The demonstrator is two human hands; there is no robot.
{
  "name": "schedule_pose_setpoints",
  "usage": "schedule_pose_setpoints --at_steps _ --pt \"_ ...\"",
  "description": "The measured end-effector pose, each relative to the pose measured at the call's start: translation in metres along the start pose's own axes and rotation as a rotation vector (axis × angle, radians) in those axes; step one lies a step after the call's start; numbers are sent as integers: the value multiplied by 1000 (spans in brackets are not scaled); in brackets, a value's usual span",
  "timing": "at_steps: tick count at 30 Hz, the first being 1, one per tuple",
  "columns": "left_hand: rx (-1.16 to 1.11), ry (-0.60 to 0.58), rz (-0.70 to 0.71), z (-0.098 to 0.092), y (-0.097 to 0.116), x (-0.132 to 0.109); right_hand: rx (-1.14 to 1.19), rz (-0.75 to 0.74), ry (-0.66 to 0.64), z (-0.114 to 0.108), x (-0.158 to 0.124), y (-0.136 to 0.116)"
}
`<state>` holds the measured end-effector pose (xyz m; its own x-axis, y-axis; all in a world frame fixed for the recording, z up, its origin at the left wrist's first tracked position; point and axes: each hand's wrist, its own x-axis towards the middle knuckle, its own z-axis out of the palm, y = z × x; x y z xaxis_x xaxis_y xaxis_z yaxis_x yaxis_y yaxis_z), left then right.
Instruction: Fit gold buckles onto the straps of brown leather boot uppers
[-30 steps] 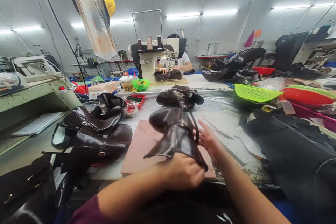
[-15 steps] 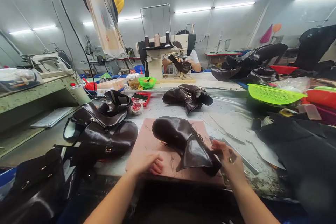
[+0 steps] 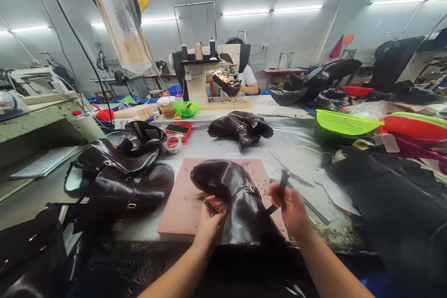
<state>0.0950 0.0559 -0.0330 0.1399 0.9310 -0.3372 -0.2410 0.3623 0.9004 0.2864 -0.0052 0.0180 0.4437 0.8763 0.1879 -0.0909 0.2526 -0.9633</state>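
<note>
The left hand [image 3: 208, 222], nearer, has its fingers clamped on a dark strip [image 3: 210, 206] beside the boot [image 3: 240, 195], whose shaft runs to the board [image 3: 174, 216]'s front edge, toe toward its back-left corner, while the right hand [image 3: 294, 209]'s fingers grip a blurred strap [image 3: 283, 180].

Dark glossy boot [image 3: 240, 205] — sideways, apparently

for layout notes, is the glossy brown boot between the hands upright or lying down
Lying down: the boot stretches over the flat pink block.
</note>
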Motion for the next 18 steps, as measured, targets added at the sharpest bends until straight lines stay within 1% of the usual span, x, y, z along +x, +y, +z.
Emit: schedule_pose_setpoints --at_steps 2,4,6,7,9,11,13,15,16,18 --pt "9 68 76 -11 3 -8 -61 111 -171 7 -4 -1" --pt "60 77 184 -20 8 -14 -100 194 -372 14 -9 1" --pt "131 -8 283 -26 16 -20 -114 256 -529 20 -15 5" --pt "157 -73 311 -27 22 -22 -117 279 -569 23 -18 7" --pt "182 -193 340 -26 36 -28 -125 294 -580 27 -22 7" --pt "192 -307 335 -22 50 -35 -130 264 -539 31 -25 4" --pt "237 -449 303 -18 61 -41 -136 218 -496 34 -28 0" --pt "300 -577 268 -15 67 -44 -138 189 -477 36 -31 -4" --pt "326 -621 252 -15 67 -44 -133 183 -477 36 -32 -4" --pt "343 -664 224 -16 66 -43 -111 175 -491 36 -34 -4"
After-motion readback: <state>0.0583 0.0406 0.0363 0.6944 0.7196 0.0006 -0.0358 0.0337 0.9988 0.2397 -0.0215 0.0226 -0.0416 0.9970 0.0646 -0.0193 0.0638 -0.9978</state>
